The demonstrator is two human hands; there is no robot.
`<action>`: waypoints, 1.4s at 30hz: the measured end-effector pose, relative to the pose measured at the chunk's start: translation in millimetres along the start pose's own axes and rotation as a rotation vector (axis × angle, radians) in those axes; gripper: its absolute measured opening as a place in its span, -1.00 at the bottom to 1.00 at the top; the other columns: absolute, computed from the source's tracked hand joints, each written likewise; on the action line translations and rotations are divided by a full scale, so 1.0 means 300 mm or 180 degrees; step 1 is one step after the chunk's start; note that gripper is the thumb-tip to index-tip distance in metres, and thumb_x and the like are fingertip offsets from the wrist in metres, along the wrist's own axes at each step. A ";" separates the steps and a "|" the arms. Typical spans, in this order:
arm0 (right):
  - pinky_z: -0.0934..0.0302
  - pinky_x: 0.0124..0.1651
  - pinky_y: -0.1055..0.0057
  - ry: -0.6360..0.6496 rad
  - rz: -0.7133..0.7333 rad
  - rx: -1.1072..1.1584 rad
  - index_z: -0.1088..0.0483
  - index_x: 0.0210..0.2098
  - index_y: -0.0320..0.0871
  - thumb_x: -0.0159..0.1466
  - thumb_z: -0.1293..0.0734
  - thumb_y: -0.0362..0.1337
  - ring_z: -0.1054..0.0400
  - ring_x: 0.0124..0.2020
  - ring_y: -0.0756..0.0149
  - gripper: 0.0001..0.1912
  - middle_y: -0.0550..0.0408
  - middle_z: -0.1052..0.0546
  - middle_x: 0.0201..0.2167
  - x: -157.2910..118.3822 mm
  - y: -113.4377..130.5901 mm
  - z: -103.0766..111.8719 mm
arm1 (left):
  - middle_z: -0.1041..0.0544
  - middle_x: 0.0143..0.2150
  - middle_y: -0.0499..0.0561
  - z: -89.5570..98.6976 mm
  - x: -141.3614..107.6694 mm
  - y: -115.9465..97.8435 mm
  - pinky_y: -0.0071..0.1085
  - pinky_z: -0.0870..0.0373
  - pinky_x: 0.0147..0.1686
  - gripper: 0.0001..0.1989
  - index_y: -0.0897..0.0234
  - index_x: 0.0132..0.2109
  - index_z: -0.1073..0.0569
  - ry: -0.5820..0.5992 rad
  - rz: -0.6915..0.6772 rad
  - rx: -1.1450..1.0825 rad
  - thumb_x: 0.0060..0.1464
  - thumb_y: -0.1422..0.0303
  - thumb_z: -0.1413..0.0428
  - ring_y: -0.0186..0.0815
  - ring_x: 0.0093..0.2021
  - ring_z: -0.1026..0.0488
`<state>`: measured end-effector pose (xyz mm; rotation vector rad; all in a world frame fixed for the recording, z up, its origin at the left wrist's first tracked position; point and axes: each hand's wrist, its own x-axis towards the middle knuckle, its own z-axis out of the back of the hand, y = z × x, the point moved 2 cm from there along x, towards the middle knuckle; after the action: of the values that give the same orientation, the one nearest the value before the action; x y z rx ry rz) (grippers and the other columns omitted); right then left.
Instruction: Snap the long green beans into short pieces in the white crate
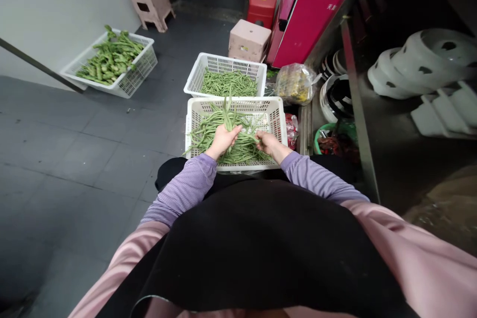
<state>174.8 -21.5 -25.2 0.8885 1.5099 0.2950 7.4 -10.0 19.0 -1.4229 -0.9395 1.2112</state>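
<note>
A person's left hand (225, 140) is closed around a bunch of long green beans (228, 118), whose tops rise above the fist. Just beside it, the right hand (267, 142) has its fingers curled inward against loose green strands; I cannot tell whether they pinch any. Directly beneath both hands, more long beans (240, 155) lie tangled in a white basket (276, 114), some poking over its left rim. The fists cover part of this heap, and the lower ends of the gripped bunch are lost among the strands.

Just beyond stands a second white basket (263, 77) of green pieces (231, 83), its near wall largely hidden by the first. Well off to the person's left, a third basket (142, 72) holds thick green stalks (112, 62). Past the second basket is a pink stool (249, 37), partly blocking a red one (262, 6). To the right, a knotted clear bag (296, 84) has blurry yellowish contents. The person's black apron (276, 248) is cut off below.
</note>
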 end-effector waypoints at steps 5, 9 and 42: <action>0.21 -0.71 0.64 0.1822 -0.0610 -0.0324 -0.26 -0.36 -0.16 0.43 -0.17 -0.07 0.10 -0.75 0.54 -0.67 0.32 -0.13 -0.70 -0.080 0.003 -0.048 | -0.28 -0.72 -0.16 -0.006 0.023 0.035 -0.54 0.01 -0.77 -0.64 0.31 -0.52 -0.34 0.0210 0.0441 -0.0391 -0.07 0.22 -0.34 -0.54 -0.78 -0.12; 0.27 -0.71 0.64 0.2103 -0.0515 -0.0404 -0.19 -0.42 -0.14 0.39 -0.25 -0.06 0.24 -0.74 0.56 -0.65 0.38 0.02 -0.70 -0.122 -0.001 -0.057 | -0.30 -0.68 -0.18 0.005 0.034 0.025 -0.53 -0.01 -0.79 -0.66 0.31 -0.45 -0.34 0.0081 0.0584 -0.1010 -0.07 0.24 -0.33 -0.54 -0.78 -0.12; 0.35 -0.72 0.63 0.0875 -0.0372 -0.0541 -0.10 -0.45 -0.10 0.45 -0.15 -0.24 0.23 -0.78 0.59 -0.69 0.38 -0.02 -0.74 -0.097 0.018 -0.162 | -0.43 -0.47 -0.01 0.023 0.045 0.041 -0.47 -0.23 -0.40 -0.78 0.24 -0.51 -0.37 -0.0380 -0.0551 0.1441 -0.18 0.62 -0.21 -0.24 -0.31 -0.44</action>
<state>128.5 -21.9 8.1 0.6407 1.7538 0.4670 2.8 1.8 4.4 -0.9024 -0.7864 1.2889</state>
